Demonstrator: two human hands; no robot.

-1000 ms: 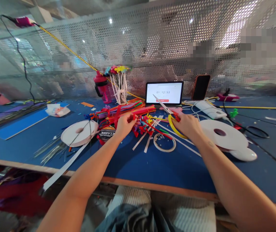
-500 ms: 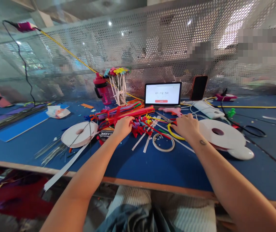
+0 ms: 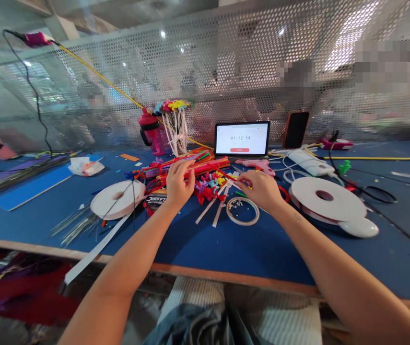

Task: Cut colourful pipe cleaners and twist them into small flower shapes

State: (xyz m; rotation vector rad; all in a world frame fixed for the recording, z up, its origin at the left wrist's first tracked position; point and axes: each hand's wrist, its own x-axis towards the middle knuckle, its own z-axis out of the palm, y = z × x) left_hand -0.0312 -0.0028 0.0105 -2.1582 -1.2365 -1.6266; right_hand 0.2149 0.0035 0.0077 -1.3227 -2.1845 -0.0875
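Observation:
My left hand (image 3: 180, 186) is raised over the left end of the pipe cleaner bundle (image 3: 205, 167), fingers curved and thumb apart, with nothing visible in it. Right of the pile, my right hand (image 3: 261, 188) has its fingers pinched together at the end of a thin red pipe cleaner (image 3: 228, 175). A bit of yellow shows below those fingers; the rest is hidden. Between the hands lie small twisted pipe cleaner pieces (image 3: 208, 188) in red, blue and yellow. White strips (image 3: 206, 211) and a roll of tape (image 3: 242, 222) with small white bits inside it lie nearer me.
White ribbon spools stand at left (image 3: 113, 203) and right (image 3: 330, 197). Behind are a pink glue gun (image 3: 258, 165), a tablet (image 3: 241, 139), a phone (image 3: 296, 129), a pink bottle (image 3: 150, 132) and a bunch of pipe cleaner flowers (image 3: 176, 127). Cables run along the right.
My right hand has moved left, toward the pile, with the red pipe cleaner at its fingers. My left hand has lifted slightly and turned, its thumb now apart from the fingers.

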